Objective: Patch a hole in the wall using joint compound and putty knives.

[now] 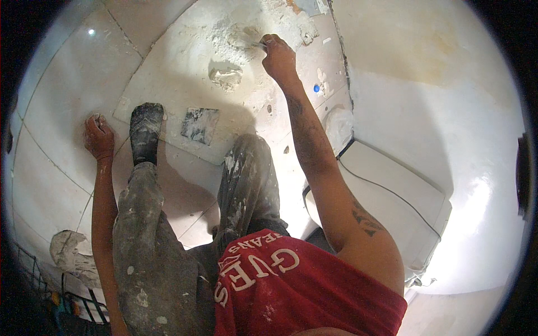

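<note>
Pale tiles (61, 154) surround your left hand (99, 137), its fingers curled, though whether they hold anything cannot be told; to its right are your dark-socked foot (147, 131) and a grey-smeared square plate (200, 125). Farther right, beyond a lumpy white mound (226, 77), your right hand (279, 57) is closed around a thin tool (259, 44), which reaches over a powdery white patch (224, 31); a small blue disc (316, 88) shows near your forearm (305, 126).

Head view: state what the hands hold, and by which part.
The right hand grips what looks like a scraper by its near end. Whether the left hand holds anything cannot be told.
</note>
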